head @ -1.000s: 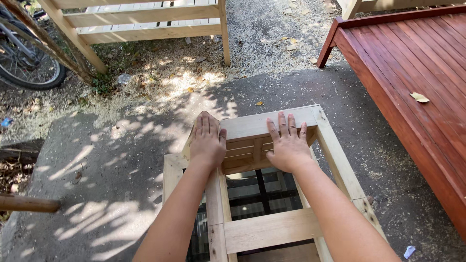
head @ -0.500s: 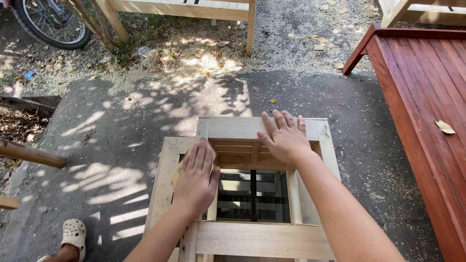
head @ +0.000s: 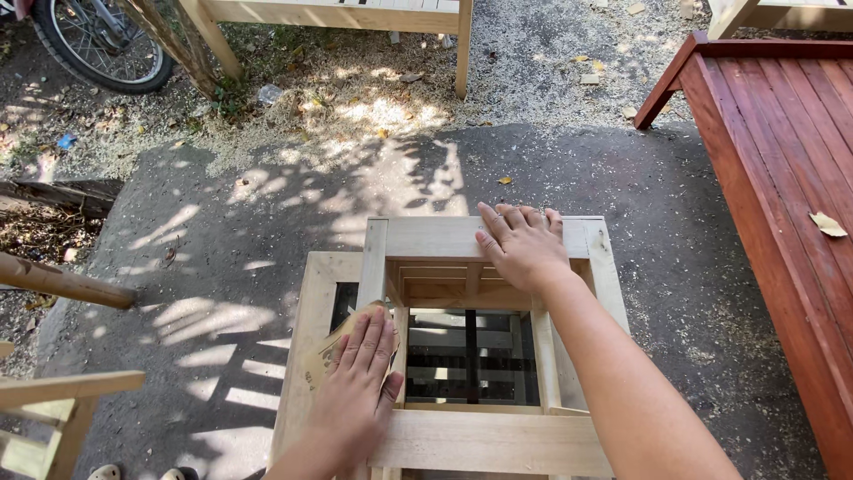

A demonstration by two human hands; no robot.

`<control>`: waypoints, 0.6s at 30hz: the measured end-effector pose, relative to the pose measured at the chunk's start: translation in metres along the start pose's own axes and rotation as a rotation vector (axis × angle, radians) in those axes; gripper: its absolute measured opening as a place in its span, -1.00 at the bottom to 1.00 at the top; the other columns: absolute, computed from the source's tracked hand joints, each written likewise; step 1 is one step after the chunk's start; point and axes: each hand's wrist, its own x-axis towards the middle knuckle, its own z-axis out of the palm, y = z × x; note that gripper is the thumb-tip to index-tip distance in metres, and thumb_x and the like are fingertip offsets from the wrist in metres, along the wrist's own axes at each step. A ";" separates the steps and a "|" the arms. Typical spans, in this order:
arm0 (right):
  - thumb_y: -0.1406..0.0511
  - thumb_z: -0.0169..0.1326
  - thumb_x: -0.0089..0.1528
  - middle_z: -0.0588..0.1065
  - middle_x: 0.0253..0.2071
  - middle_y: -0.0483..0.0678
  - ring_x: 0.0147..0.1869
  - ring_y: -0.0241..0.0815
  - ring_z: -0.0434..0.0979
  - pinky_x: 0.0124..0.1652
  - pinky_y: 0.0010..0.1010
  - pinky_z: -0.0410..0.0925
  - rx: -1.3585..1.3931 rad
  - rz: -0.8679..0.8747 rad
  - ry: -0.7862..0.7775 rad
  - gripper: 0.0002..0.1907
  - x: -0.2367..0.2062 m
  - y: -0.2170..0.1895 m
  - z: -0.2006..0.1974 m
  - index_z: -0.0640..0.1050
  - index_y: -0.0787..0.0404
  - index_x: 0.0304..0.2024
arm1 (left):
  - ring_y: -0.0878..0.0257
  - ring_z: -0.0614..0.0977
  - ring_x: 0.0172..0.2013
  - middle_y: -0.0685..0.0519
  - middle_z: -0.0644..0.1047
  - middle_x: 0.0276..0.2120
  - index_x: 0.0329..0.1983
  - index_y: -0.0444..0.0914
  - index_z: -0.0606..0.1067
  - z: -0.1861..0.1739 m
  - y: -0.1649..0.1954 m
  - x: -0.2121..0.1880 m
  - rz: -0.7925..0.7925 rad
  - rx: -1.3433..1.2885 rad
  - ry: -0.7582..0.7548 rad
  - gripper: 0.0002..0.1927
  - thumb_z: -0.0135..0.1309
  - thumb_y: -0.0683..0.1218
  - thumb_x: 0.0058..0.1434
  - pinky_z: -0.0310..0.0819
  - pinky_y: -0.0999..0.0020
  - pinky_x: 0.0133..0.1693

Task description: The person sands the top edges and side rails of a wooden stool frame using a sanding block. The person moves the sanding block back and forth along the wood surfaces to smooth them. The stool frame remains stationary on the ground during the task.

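Note:
An unpainted wooden frame (head: 444, 238) of pale slats stands on the ground below me, seen from the top. My right hand (head: 520, 249) lies flat, fingers spread, on its far top rail. My left hand (head: 360, 373) presses a tan sheet of sandpaper (head: 330, 348) against the left vertical slat, near the frame's front left corner. Through the frame's open middle I see inner slats and dark gaps.
A red stained wooden bench (head: 782, 169) runs along the right. A bicycle wheel (head: 98, 49) and pale wooden legs (head: 462, 49) stand at the back. A round wooden pole (head: 62, 284) and another pale frame (head: 53, 400) lie at the left. Sawdust covers the ground.
My left hand has slid from the far rail down toward me along the left slat, now on sandpaper. My right hand stays on the far rail. The view tilted down.

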 end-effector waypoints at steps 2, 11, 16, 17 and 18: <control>-0.13 -0.47 0.37 0.08 0.51 -0.23 0.58 -0.13 -0.07 0.44 0.02 -0.34 0.014 0.005 0.018 -0.36 0.000 0.000 0.000 0.03 -0.31 0.51 | -0.02 -0.20 0.51 -0.14 -0.15 0.54 0.54 -0.33 -0.11 0.005 -0.008 0.024 -0.044 -0.061 -0.013 -0.28 -0.46 0.17 0.47 -0.39 0.11 0.40; -0.13 -0.45 0.37 0.15 0.47 -0.24 0.56 -0.18 0.00 0.45 -0.01 -0.31 0.017 0.057 0.009 -0.37 0.002 -0.001 -0.005 0.07 -0.35 0.50 | 0.00 -0.21 0.51 -0.15 -0.18 0.53 0.54 -0.34 -0.13 0.005 -0.044 0.181 -0.185 -0.150 -0.015 -0.25 -0.52 0.22 0.45 -0.39 0.14 0.42; -0.13 -0.46 0.37 0.16 0.46 -0.24 0.54 -0.18 0.00 0.45 -0.03 -0.34 0.018 0.071 0.007 -0.38 0.001 -0.003 -0.005 0.06 -0.35 0.49 | -0.05 -0.22 0.50 -0.21 -0.14 0.53 0.54 -0.39 -0.11 -0.012 -0.009 0.038 0.036 -0.036 0.079 -0.27 -0.54 0.19 0.49 -0.43 0.12 0.41; -0.13 -0.46 0.37 0.17 0.45 -0.24 0.54 -0.18 0.01 0.45 -0.04 -0.33 0.016 0.077 0.004 -0.38 0.000 -0.003 -0.005 0.06 -0.34 0.50 | -0.07 -0.22 0.51 -0.23 -0.13 0.52 0.52 -0.41 -0.10 -0.012 -0.005 0.021 0.055 -0.050 0.088 -0.27 -0.53 0.18 0.49 -0.42 0.12 0.41; -0.13 -0.46 0.37 0.18 0.45 -0.25 0.54 -0.19 0.02 0.46 -0.04 -0.32 0.015 0.084 0.002 -0.37 0.000 -0.004 -0.005 0.07 -0.34 0.50 | -0.08 -0.21 0.51 -0.23 -0.13 0.52 0.52 -0.42 -0.10 -0.008 -0.006 0.016 0.051 -0.062 0.075 -0.27 -0.52 0.17 0.48 -0.41 0.12 0.41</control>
